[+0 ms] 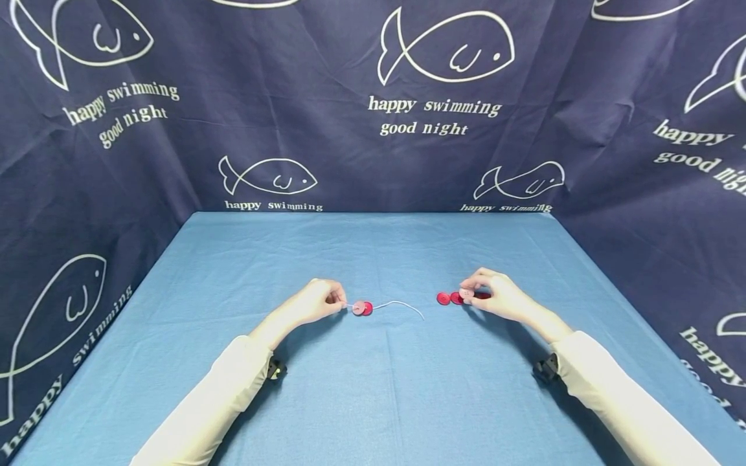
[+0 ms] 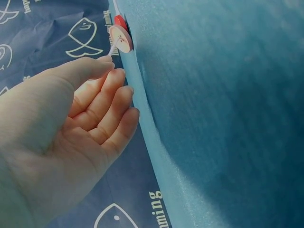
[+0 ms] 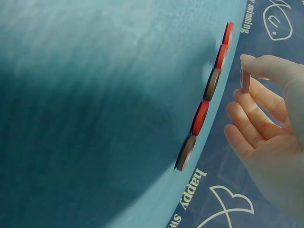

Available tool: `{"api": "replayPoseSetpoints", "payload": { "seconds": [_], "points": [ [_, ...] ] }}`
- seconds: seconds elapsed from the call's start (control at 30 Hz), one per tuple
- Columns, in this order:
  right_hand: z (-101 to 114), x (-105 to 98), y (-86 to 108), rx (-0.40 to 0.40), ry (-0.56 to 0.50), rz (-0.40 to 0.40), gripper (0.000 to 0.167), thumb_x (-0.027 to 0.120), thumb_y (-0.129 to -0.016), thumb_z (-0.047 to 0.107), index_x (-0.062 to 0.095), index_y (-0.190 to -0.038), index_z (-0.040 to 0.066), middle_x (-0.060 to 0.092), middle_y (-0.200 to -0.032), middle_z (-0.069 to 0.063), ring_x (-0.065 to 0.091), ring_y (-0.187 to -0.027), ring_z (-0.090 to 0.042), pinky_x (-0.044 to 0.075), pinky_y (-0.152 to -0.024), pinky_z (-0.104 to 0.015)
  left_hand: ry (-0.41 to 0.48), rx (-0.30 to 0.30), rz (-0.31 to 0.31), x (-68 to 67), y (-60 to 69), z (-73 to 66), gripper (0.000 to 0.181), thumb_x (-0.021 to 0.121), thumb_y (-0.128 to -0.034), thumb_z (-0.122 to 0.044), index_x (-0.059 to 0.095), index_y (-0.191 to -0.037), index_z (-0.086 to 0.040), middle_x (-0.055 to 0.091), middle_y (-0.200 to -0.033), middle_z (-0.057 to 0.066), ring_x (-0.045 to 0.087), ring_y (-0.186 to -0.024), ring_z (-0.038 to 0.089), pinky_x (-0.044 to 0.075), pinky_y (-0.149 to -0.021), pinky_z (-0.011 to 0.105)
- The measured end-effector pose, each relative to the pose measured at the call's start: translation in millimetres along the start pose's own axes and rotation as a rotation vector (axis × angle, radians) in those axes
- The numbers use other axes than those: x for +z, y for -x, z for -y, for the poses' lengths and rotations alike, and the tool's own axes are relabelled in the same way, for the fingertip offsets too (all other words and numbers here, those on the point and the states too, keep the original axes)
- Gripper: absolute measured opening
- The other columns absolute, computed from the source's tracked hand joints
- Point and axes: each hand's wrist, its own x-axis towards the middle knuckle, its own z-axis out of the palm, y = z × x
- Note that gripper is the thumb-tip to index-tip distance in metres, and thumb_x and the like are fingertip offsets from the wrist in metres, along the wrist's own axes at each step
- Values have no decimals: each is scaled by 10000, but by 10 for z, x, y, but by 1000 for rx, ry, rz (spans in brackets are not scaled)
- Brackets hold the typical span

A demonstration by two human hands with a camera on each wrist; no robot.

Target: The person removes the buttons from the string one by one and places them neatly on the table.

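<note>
My left hand (image 1: 319, 301) pinches a thin white cord (image 1: 399, 303) between thumb and index finger. On that cord, just beyond the fingertips, sit a pink button (image 1: 358, 308) and a red button (image 1: 368, 309) side by side; the cord's free end curves away to the right. My right hand (image 1: 498, 296) holds another pink button (image 1: 466, 294) by its edge, between thumb and fingers. Below it, several buttons lie in a row on the cloth, among them a red button (image 3: 200, 118) and a duller one (image 3: 186, 153). In the head view the right hand partly hides this row.
A blue cloth (image 1: 361, 388) with light creases covers the table. Dark blue curtains (image 1: 350, 129) with white fish drawings and lettering stand behind it and at both sides. A small dark device (image 1: 276, 369) sits at the left wrist, and a similar device (image 1: 546, 369) at the right.
</note>
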Motion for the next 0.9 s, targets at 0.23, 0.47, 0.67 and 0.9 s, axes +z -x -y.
{"api": "replayPoseSetpoints", "payload": {
  "seconds": [0.23,0.47,0.67,0.9],
  "points": [
    [-21,-17,36,-15,-4,-31,229,741,-734,31,702,-960,44,653,-930,-42,590,-812,-183,471,-742,-324,-6,-6,-15,5,-12,-10,68,657,-837,-81,646,-774,-102,611,-673,-45,511,-613,16,438,-589,180],
    [-54,-29,62,-22,9,-46,228,748,-733,37,705,-957,44,653,-924,-36,586,-800,-172,468,-727,-329,-6,-20,-8,3,-11,-28,67,652,-841,-83,648,-777,-104,612,-670,-46,508,-605,17,434,-584,180],
    [-59,-43,78,-9,22,-50,221,747,-744,49,705,-961,45,651,-922,-40,586,-796,-182,470,-723,-344,-8,-15,-1,3,-5,-34,70,651,-845,-88,648,-778,-107,605,-667,-50,499,-601,17,429,-578,181],
    [-71,-71,119,-7,43,-72,231,757,-734,54,708,-957,22,652,-897,-43,589,-795,-174,456,-730,-289,-13,-4,-1,0,-4,-46,75,647,-843,-84,644,-773,-111,601,-660,-55,493,-596,13,427,-576,180]
  ]
}}
